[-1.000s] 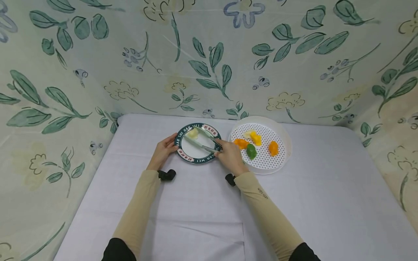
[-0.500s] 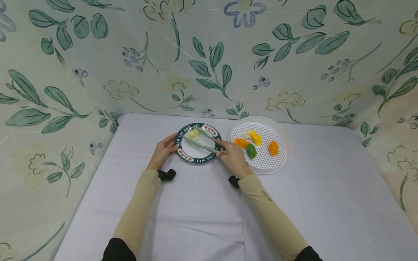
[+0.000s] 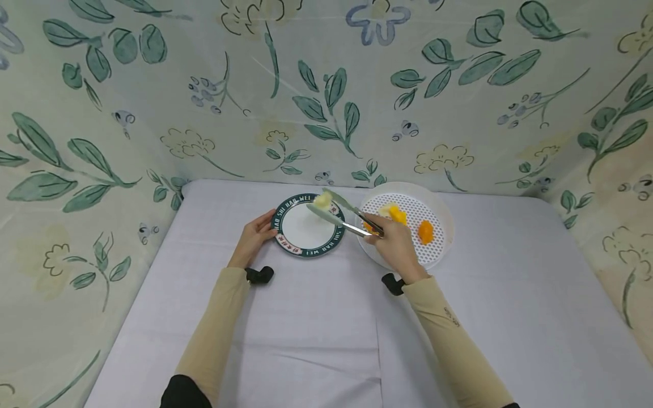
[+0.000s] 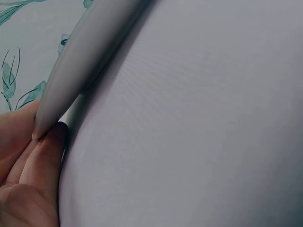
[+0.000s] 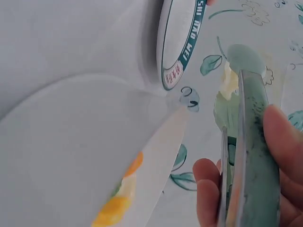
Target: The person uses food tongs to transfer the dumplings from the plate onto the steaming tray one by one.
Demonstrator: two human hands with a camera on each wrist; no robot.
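In the head view my left hand grips the left rim of a round white plate with a dark green lettered border. The left wrist view shows thumb and fingers pinching the plate's edge. My right hand holds pale green and metal tongs. Between the tongs' tips sits a pale yellow piece, raised over the plate's far right edge. In the right wrist view, the thumb lies along one arm of the tongs, with the pale piece at their far end.
Right of the plate stands a round white perforated tray. On it lie a yellow piece, an orange piece and a pale piece; my right hand hides part of the tray. A floral cloth hangs behind the white table.
The tongs have lifted the pale yellow piece from the plate and moved right with it. My right hand now overlaps the tray, hiding the green piece. The left hand stays at the plate.
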